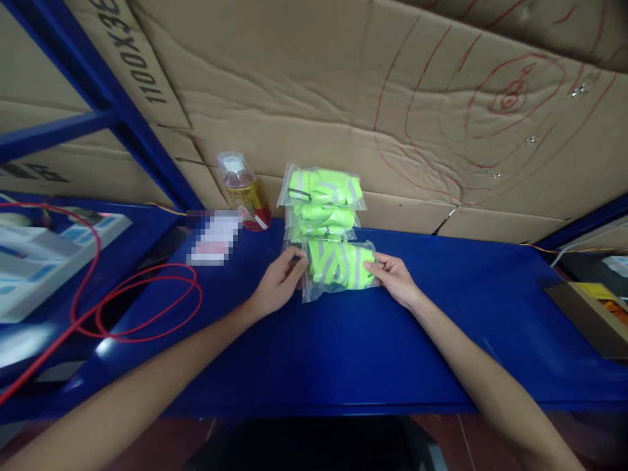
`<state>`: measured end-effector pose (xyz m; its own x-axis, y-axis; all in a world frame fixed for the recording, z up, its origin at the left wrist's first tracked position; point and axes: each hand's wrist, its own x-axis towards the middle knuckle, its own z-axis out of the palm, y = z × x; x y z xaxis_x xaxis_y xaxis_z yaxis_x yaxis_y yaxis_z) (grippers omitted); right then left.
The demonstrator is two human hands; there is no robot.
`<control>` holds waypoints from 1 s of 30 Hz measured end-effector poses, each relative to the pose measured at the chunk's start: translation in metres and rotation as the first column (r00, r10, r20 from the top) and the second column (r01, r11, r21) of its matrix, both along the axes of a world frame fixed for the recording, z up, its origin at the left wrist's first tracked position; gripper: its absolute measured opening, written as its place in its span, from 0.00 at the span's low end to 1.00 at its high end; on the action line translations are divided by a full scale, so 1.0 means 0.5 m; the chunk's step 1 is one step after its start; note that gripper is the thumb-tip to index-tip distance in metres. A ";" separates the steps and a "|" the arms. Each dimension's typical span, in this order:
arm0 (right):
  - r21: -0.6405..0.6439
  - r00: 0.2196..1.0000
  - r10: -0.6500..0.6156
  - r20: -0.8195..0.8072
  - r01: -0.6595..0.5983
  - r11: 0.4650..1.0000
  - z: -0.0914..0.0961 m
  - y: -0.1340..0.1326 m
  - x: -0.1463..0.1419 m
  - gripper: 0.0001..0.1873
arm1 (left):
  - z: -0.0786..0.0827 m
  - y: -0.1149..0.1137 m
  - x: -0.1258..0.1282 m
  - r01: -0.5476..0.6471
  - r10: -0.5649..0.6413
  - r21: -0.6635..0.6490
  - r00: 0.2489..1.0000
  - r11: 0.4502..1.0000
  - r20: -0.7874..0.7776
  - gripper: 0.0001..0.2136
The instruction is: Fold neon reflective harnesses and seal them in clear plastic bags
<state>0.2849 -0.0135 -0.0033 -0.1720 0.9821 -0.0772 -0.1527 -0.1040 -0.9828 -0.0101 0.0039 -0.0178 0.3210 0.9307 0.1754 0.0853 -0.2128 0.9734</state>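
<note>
A clear plastic bag with a folded neon-yellow reflective vest [338,267] lies on the blue shelf [373,353]. My left hand [279,282] pinches its left edge and my right hand [395,277] grips its right edge. Behind it, a stack of similar bagged vests [321,199] leans against the cardboard back wall [373,104].
A bottle of yellow liquid with a red label [244,193] stands left of the stack. A blurred card [214,237] lies near it. A red cable [142,307] loops at the left beside white boxes [44,261]. A cardboard box [589,314] sits at the right edge.
</note>
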 end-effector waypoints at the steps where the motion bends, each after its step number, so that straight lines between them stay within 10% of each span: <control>1: 0.010 1.000 -0.009 0.010 0.009 1.000 0.003 0.004 0.008 0.29 | 0.002 0.000 0.000 0.014 -0.014 0.002 1.000 1.000 -0.011 0.14; 15: 0.071 0.843 -0.522 0.128 0.517 0.853 0.027 0.066 0.192 0.33 | 0.021 -0.012 -0.004 0.141 -0.106 0.122 0.961 0.983 -0.257 0.12; 20: 0.069 0.870 -0.472 0.141 0.467 0.881 0.017 0.067 0.196 0.35 | 0.020 -0.012 -0.004 0.145 -0.097 0.137 0.947 0.980 -0.307 0.12; 26: 0.106 0.932 -0.255 0.256 0.235 0.966 0.004 0.061 0.168 0.64 | 0.020 -0.012 -0.006 0.136 -0.082 0.142 0.940 0.981 -0.330 0.12; 30: 0.474 0.621 -0.491 0.610 0.210 0.855 -0.009 0.061 0.170 0.55 | 0.017 -0.009 -0.010 0.141 -0.022 0.246 0.903 0.959 -0.430 0.11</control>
<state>0.3696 0.0172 -0.0079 0.1578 0.9369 0.3121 0.6250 0.1499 -0.7661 -0.0149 -0.0005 -0.0094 0.4921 0.8357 0.2437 0.4430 -0.4814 0.7563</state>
